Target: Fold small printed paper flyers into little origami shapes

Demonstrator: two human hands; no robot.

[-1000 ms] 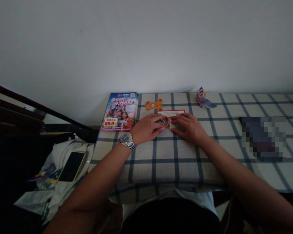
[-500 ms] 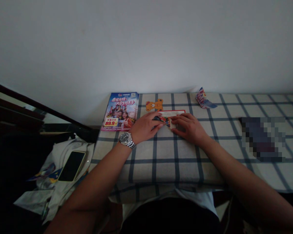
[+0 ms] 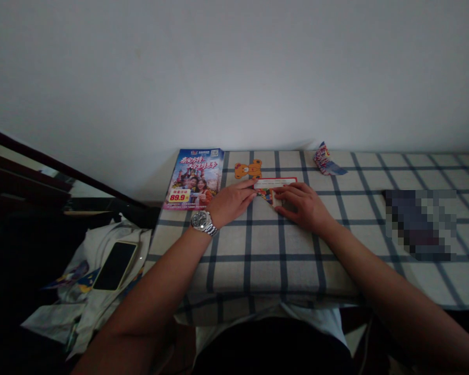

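A partly folded sheet of paper [image 3: 275, 182] lies on the checked cloth between my hands. It has a white strip with a red border along its far side and a colourful printed part slanting to a point nearer me. My left hand [image 3: 231, 203], with a silver watch at the wrist, has its fingertips closed on the paper's left end. At the right side, the thumb and bent fingers of my right hand [image 3: 300, 205] press together on the paper and cover that end.
An orange bear cutout [image 3: 247, 169] lies just beyond the paper. Flyers [image 3: 195, 179] rest at the table's left end, and a crumpled printed scrap [image 3: 328, 160] stands near the wall. A blurred dark item [image 3: 420, 224] is at right. A phone [image 3: 115, 265] sits lower left.
A dark flap that stood at my left fingertips has gone down, and more of the colourful print shows. My left fingers have straightened slightly; the right hand has barely moved.
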